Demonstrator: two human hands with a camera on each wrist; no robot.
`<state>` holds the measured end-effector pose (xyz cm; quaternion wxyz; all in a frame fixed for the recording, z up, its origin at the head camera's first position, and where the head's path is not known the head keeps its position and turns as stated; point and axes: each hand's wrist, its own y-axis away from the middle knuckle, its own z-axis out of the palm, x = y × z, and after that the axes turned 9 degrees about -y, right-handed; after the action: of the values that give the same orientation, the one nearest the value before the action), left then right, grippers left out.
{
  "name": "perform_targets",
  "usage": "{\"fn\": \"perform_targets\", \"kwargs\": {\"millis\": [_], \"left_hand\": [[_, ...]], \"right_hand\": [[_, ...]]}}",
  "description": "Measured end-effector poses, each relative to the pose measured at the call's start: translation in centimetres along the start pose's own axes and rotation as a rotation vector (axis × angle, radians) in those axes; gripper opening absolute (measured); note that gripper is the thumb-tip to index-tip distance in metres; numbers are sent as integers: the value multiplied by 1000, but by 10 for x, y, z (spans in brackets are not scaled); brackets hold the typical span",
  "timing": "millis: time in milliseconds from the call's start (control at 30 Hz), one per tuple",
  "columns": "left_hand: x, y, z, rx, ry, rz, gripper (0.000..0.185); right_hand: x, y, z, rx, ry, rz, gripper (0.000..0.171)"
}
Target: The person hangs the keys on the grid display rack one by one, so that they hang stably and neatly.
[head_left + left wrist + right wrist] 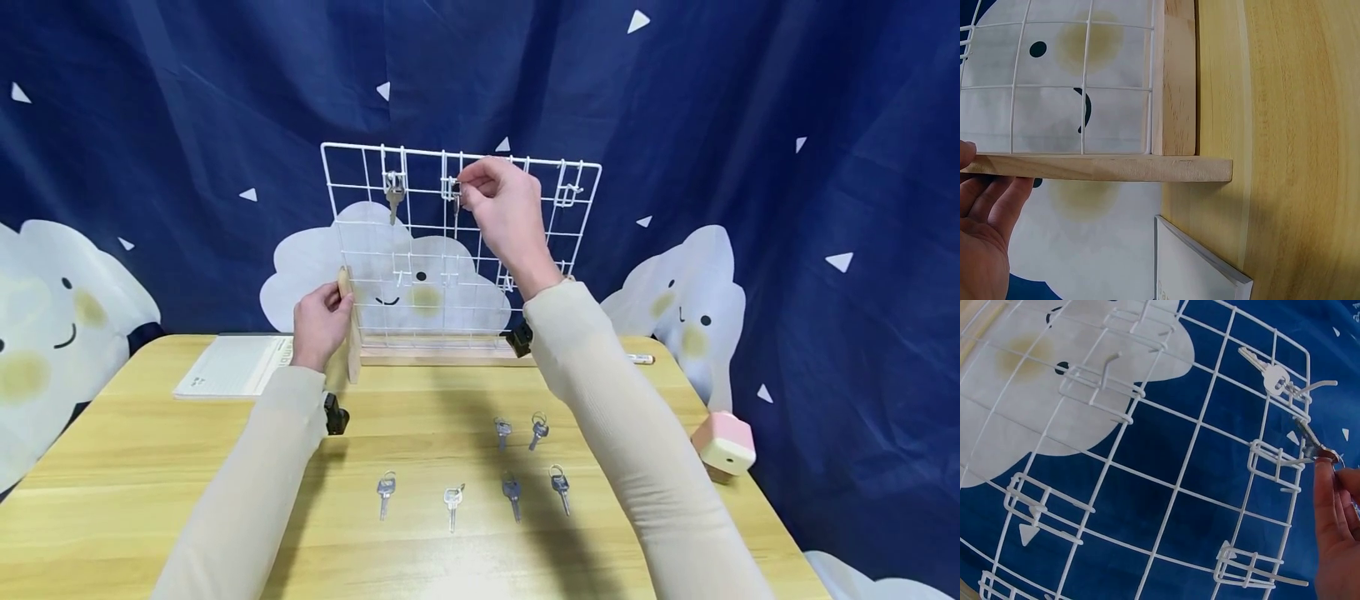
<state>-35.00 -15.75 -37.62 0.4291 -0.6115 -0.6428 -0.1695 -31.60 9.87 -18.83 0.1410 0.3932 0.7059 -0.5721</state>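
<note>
A white wire grid (pixel 465 242) stands upright in a wooden base (pixel 435 357). My left hand (pixel 318 325) grips the grid's wooden side post (pixel 1097 167), thumb on one face and fingers on the other. Near the grid's top, my right hand (pixel 504 204) pinches a metal key (pixel 1309 440) by its ring, right at a white hook (pixel 1279 464). The ring is partly hidden by the fingers. Another key (pixel 394 200) hangs from the hook to the left. Bare hooks (pixel 567 196) show at the top right and lower on the grid.
Several loose keys (pixel 513 496) with rings lie on the wooden table (pixel 225 483) in front of the grid. A white notebook (pixel 232 367) is at the back left, a marker (pixel 641 358) at the back right. A pink and white block-shaped object (pixel 726 442) sits at the right edge.
</note>
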Motion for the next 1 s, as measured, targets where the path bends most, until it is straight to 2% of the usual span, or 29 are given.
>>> {"fn": "perform_targets", "kwargs": {"millis": [367, 667, 833, 1000], "left_hand": [[-1, 1, 1, -3, 8, -6, 41], [0, 3, 3, -3, 1, -9, 40], [2, 4, 3, 5, 27, -10, 40], [2, 4, 2, 30, 41, -4, 38]], "right_hand": [[5, -8, 9, 4, -42, 68, 10], [15, 8, 5, -21, -111, 110, 8], [30, 34, -3, -111, -117, 110, 8], [45, 63, -11, -252, -35, 167, 10]]}}
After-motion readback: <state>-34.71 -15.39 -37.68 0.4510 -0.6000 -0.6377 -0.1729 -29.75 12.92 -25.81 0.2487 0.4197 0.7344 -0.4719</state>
